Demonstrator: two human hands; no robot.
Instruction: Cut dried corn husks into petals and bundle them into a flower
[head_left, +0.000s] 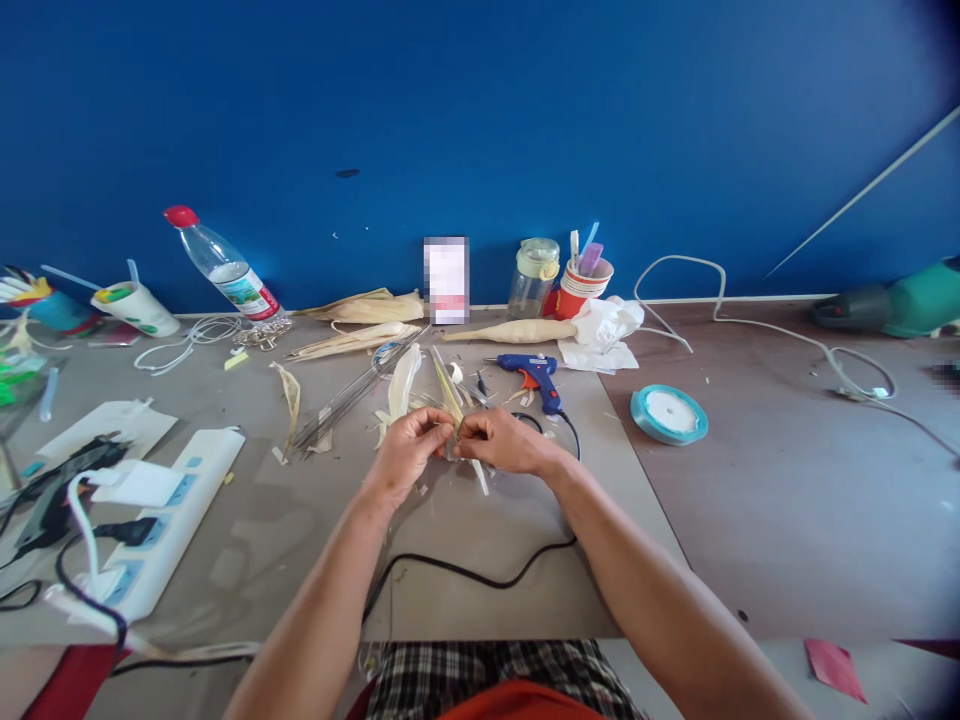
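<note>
My left hand and my right hand meet over the middle of the table, fingertips pinched close together. Both are closed on a narrow piece of dried corn husk that sticks up between them; the fingers hide where it is gripped. A pale strip shows below my right hand. Just beyond my left hand stands a wide whitish husk piece. A blue hot glue gun lies behind my right hand, and a bundle of thin metal wires lies to the left.
Dried husks lie along the blue wall. A tilted plastic bottle, a glass jar and red paper cups stand there too. A ribbon roll lies right, a power strip left. A black cable crosses in front.
</note>
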